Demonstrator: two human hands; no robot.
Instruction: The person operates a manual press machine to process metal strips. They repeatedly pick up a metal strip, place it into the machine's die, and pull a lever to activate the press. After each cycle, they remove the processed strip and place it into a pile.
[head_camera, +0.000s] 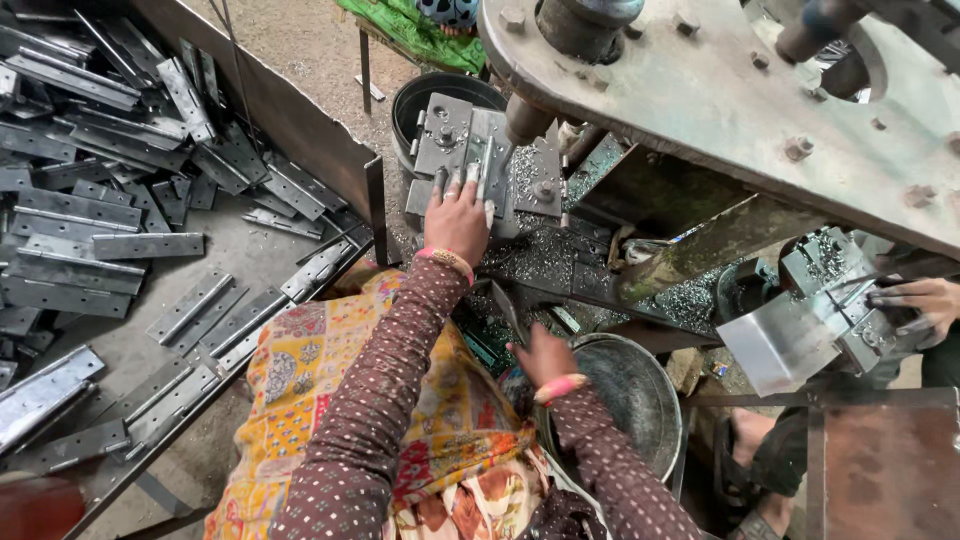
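head | left hand (457, 218) flat on hinge plate (487, 160) | right hand (545, 357) grip unclear, over metal bowl (640, 400)

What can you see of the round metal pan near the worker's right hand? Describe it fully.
The round metal pan is a grey, dull, scuffed basin, standing upright low beside the machine. Only part of its rim and hollow shows, and nothing is visible inside. The right hand and its sleeve overlap its left edge; actual contact cannot be told.
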